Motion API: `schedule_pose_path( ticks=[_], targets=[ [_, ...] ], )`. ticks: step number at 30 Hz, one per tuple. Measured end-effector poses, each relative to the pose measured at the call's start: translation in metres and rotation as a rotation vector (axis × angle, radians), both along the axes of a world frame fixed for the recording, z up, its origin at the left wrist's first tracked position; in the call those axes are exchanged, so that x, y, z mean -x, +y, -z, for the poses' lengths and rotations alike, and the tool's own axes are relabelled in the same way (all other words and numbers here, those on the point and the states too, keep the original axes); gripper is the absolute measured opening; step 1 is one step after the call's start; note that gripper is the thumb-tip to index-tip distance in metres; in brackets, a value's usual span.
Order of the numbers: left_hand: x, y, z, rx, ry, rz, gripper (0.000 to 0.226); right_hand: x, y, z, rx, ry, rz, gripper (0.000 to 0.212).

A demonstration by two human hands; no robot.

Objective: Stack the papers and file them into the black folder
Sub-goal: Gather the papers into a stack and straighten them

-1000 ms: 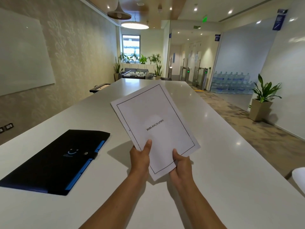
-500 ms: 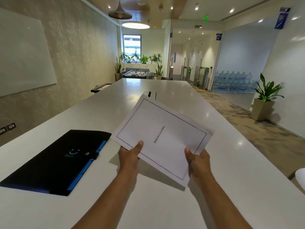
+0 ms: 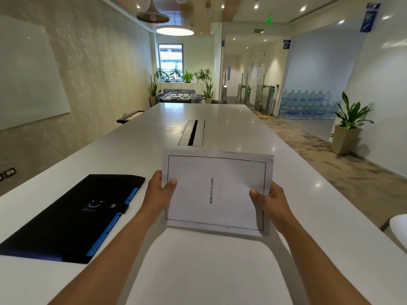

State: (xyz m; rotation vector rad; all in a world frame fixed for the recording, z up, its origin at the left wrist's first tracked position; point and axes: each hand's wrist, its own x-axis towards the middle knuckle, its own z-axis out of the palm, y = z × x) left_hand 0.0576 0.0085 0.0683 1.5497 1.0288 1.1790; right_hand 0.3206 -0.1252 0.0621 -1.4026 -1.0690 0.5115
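A stack of white papers [image 3: 217, 190] with a black border and the word BIBLIOGRAPHY on top is held sideways above the white table [image 3: 198, 271]. My left hand [image 3: 159, 191] grips the stack's left edge, thumb on top. Its right edge is pinched by my right hand [image 3: 269, 202]. The black folder [image 3: 66, 219] with blue tabs and a snap strap lies shut on the table to the left of my left arm, apart from the papers.
A cable slot [image 3: 192, 133] is set into the table beyond the papers. A white chair edge [image 3: 398, 227] shows at the right. A potted plant [image 3: 349, 126] stands by the right wall. A whiteboard [image 3: 28, 73] hangs on the left wall.
The stack has been turned from upright to sideways and lowered toward me. My hands have shifted from its bottom edge to its left and right edges.
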Motion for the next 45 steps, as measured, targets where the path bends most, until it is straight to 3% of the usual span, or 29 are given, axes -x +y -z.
schedule_pose_path(
  ticks=[6, 13, 16, 20, 23, 28, 32, 35, 40, 45],
  targets=[
    [-0.011, -0.010, -0.017, -0.196, -0.090, -0.074, 0.027, 0.010, 0.005, -0.022, -0.150, 0.015, 0.069, 0.033],
    [-0.005, -0.012, -0.012, -0.299, -0.092, -0.104, 0.085, 0.020, -0.001, -0.018, -0.210, -0.047, 0.144, 0.079],
    [-0.008, -0.014, -0.018, -0.453, 0.018, -0.136, 0.085, 0.024, 0.003, -0.026, -0.258, -0.185, 0.192, 0.088],
    [-0.012, -0.018, -0.024, -0.522, 0.097, -0.196, 0.051, 0.024, 0.006, -0.031, -0.261, -0.358, 0.240, 0.067],
    [-0.012, -0.019, -0.025, -0.497, 0.096, -0.217, 0.042, 0.024, 0.006, -0.030, -0.238, -0.336, 0.266, 0.054],
    [-0.011, -0.019, -0.028, -0.510, 0.089, -0.229, 0.043, 0.024, 0.004, -0.036, -0.214, -0.225, 0.277, 0.063],
    [-0.007, -0.011, -0.023, -0.395, -0.013, -0.202, 0.055, 0.021, 0.005, -0.030, -0.202, -0.111, 0.264, 0.072],
    [-0.006, -0.013, -0.015, -0.264, -0.090, -0.148, 0.060, 0.019, 0.004, -0.019, -0.181, -0.002, 0.228, 0.064],
    [-0.009, -0.017, 0.010, -0.044, -0.065, -0.111, 0.057, 0.021, 0.003, 0.002, -0.116, 0.075, 0.208, 0.039],
    [-0.010, -0.018, 0.019, 0.004, -0.030, -0.101, 0.047, 0.017, 0.003, 0.010, -0.059, 0.119, 0.191, 0.031]
  ],
)
